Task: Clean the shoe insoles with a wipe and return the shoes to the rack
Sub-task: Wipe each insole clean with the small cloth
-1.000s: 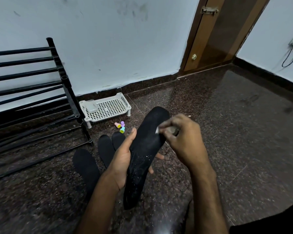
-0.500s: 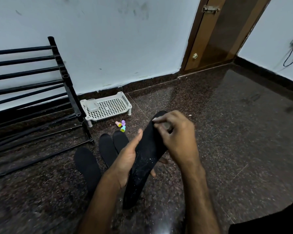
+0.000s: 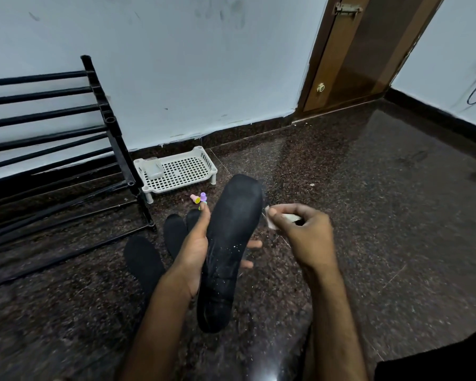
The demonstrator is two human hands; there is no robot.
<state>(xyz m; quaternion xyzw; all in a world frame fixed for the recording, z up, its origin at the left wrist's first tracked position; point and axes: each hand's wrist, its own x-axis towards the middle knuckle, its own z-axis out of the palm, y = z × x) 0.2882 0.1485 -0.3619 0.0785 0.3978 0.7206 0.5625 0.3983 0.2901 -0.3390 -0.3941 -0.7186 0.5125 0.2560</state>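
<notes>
My left hand point(image 3: 194, 250) grips a long black insole point(image 3: 230, 243) from its left side, toe end pointing away, with white specks on its surface. My right hand point(image 3: 302, 235) is closed on a small whitish wipe point(image 3: 282, 218), held just off the insole's right edge, apart from it. Three more black insoles lie on the floor behind my left hand: one at the left point(image 3: 143, 259) and two side by side point(image 3: 176, 232). The black shoe rack point(image 3: 105, 125) stands at the left, its bars bare.
A white perforated plastic tray point(image 3: 182, 171) with a small clear box point(image 3: 153, 166) sits by the wall. Small coloured caps point(image 3: 199, 199) lie on the dark granite floor. A brown door point(image 3: 360, 50) is at the back right.
My right hand with the wipe has slid off the toe area of the insole to its right side. The left hand keeps its hold and has tilted the insole slightly.
</notes>
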